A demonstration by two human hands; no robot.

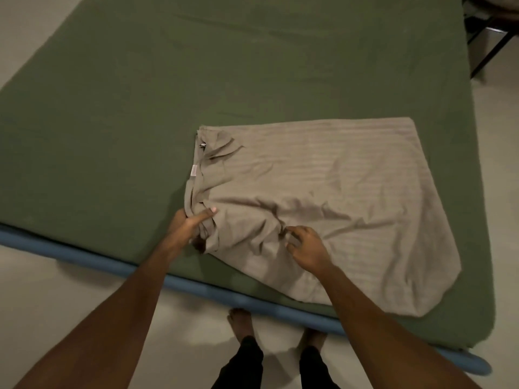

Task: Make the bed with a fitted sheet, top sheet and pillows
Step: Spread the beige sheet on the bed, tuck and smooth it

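Item: taupe top sheet (337, 192), folded, lying on green fitted sheet (140, 108) near its front edge; my left hand (191, 223) grips the bunched corner, right hand (306, 245) fingers curled, apparently pinching a crease; I'd locate both corners before shaking it open.

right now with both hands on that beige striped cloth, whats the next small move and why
Likely draw the two hands apart to pull the near edge taut. The striped cloth lies on the green fitted sheet, flat at its far side but bunched and creased where the left hand grips its corner and the right hand seems to pinch a fold.
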